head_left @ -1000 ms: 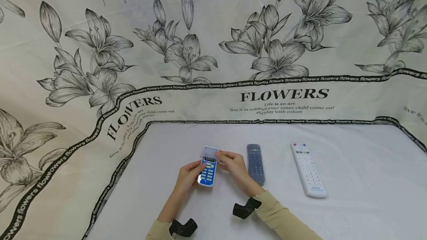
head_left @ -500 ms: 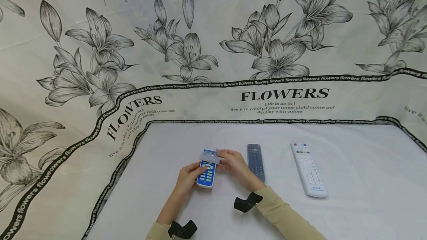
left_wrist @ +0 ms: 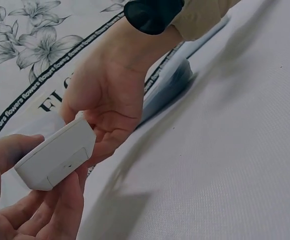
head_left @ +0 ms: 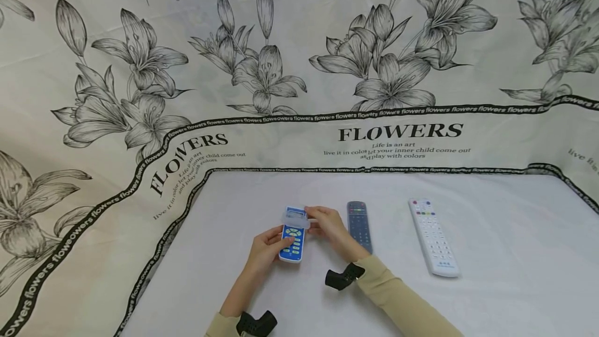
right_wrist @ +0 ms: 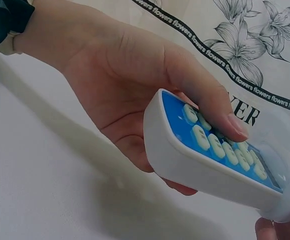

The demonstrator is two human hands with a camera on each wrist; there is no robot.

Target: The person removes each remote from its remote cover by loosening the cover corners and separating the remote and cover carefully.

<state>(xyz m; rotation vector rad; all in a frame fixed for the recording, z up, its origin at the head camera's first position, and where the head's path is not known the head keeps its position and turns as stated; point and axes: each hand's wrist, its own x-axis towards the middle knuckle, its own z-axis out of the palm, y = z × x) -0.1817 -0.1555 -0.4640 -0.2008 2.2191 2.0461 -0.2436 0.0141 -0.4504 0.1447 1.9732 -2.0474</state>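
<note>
A remote control (head_left: pixel 292 243) with a blue face, pale buttons and a white body is held in my left hand (head_left: pixel 267 247). The left thumb (right_wrist: pixel 215 110) lies across its buttons in the right wrist view. A translucent sleeve (head_left: pixel 296 218) goes round the upper part of the remote, whose blue top end shows above it. My right hand (head_left: pixel 329 228) pinches the sleeve at its right side. In the right wrist view the sleeve (right_wrist: pixel 280 165) wraps the remote's far end, and only right fingertips (right_wrist: pixel 280 231) show. The left wrist view shows the remote's white end (left_wrist: pixel 60 155).
A dark grey remote (head_left: pixel 359 225) lies just right of my right hand, partly behind the wrist. Farther right lies a white remote (head_left: pixel 432 238). White cloth covers the table (head_left: pixel 505 254), and a flower-printed curtain (head_left: pixel 281 144) stands behind it.
The translucent sleeve has slid down the remote from its top end, and the display is now behind it. The right hand moved with it. The left thumb sits slightly lower on the buttons.
</note>
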